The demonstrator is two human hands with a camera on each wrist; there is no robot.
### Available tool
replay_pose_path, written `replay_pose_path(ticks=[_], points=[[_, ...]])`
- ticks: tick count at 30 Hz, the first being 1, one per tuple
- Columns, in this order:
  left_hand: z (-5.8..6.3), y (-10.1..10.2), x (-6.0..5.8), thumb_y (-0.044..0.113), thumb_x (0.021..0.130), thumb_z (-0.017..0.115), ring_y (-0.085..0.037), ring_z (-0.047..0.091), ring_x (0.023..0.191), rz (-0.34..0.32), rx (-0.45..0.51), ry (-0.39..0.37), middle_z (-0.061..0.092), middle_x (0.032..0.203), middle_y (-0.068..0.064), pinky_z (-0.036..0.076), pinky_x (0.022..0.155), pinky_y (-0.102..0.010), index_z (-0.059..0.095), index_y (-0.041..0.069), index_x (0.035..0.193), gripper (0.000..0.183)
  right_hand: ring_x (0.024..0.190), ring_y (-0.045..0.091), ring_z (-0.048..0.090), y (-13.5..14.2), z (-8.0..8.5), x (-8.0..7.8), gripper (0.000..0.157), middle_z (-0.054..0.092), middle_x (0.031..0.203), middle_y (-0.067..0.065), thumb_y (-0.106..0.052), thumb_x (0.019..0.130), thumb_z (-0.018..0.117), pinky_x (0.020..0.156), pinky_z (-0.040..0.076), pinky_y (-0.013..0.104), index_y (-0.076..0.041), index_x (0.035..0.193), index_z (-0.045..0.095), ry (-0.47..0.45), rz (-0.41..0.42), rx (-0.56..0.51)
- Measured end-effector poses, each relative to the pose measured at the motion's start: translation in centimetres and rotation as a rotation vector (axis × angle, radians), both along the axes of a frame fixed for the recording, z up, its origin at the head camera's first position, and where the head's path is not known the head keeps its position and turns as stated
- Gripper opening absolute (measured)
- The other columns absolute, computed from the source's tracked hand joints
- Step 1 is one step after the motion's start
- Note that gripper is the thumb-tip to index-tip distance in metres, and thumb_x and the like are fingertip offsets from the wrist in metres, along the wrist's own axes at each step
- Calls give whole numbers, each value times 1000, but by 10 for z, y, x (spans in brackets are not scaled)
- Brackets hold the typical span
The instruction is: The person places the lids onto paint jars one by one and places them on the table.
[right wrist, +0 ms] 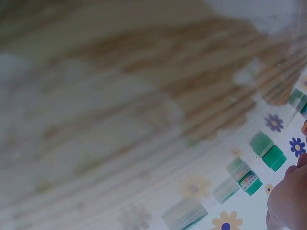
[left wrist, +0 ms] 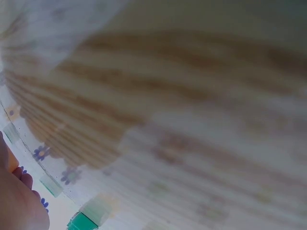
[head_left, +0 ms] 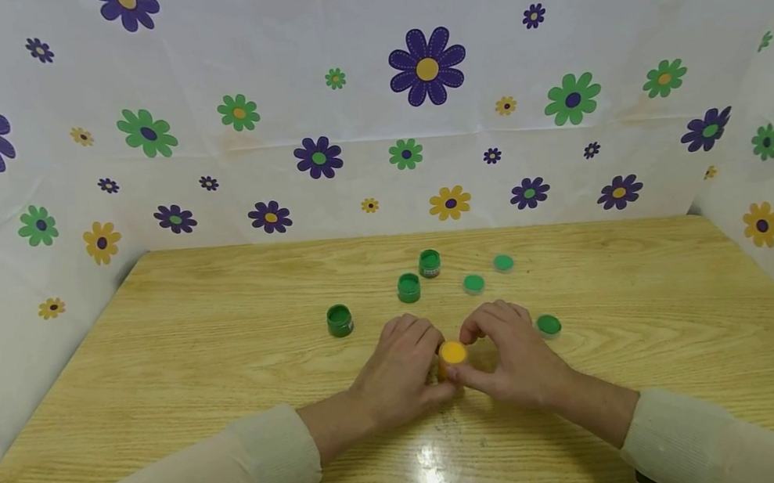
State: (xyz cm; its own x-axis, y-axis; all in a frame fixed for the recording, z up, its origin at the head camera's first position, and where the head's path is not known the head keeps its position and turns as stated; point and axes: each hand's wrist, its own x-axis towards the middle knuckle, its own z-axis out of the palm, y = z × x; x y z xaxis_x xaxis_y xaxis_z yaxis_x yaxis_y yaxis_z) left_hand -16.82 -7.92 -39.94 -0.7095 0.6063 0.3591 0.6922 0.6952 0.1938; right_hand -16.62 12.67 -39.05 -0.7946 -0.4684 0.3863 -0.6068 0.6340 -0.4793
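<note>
Both hands meet at a small jar (head_left: pixel 452 353) with a bright yellow-orange top, near the table's middle. My left hand (head_left: pixel 400 370) grips the jar from its left side, fingers curled behind it and thumb in front. From the right, my right hand (head_left: pixel 515 354) pinches its rim, with the thumb at the front and the index finger bent at the far side. In the left wrist view a sliver of the orange jar (left wrist: pixel 12 160) shows beside the left hand (left wrist: pixel 21 203). The right hand (right wrist: pixel 290 199) appears at the edge of the right wrist view.
Beyond the hands stand three uncovered green paint jars (head_left: pixel 340 320) (head_left: pixel 409 287) (head_left: pixel 429 263). Three green lids (head_left: pixel 473 284) (head_left: pixel 503 263) (head_left: pixel 548 325) lie to their right, one close to my right hand. A flower-patterned cloth (head_left: pixel 360 118) rises behind the wooden table (head_left: pixel 225 314).
</note>
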Motion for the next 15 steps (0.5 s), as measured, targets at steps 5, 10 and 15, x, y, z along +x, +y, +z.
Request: replay_pose_path(ticks=[5,10,15], points=[[1,0,0,40,83,76,-16,51,94,-3,11,-4,60,93,3,41,94,-37,62,11,95,34,94,13,50,0,0,0,32,59,93,-7,-38,80,80,98,36,47,-17,94,61,-1,-10,5],[1,0,-1,39,83,76,-16,51,95,-2,16,-9,61,95,2,41,96,-37,63,11,96,33,96,13,52,0,0,-1,32,61,97,-6,-37,82,77,98,36,48,-16,103,64,-2,7,-4],[2,1,0,41,86,74,-15,49,92,0,31,-28,59,93,3,41,95,-36,62,13,93,31,98,13,55,3,1,-1,30,63,101,-6,-29,84,75,101,35,50,-15,109,65,-7,54,-25]])
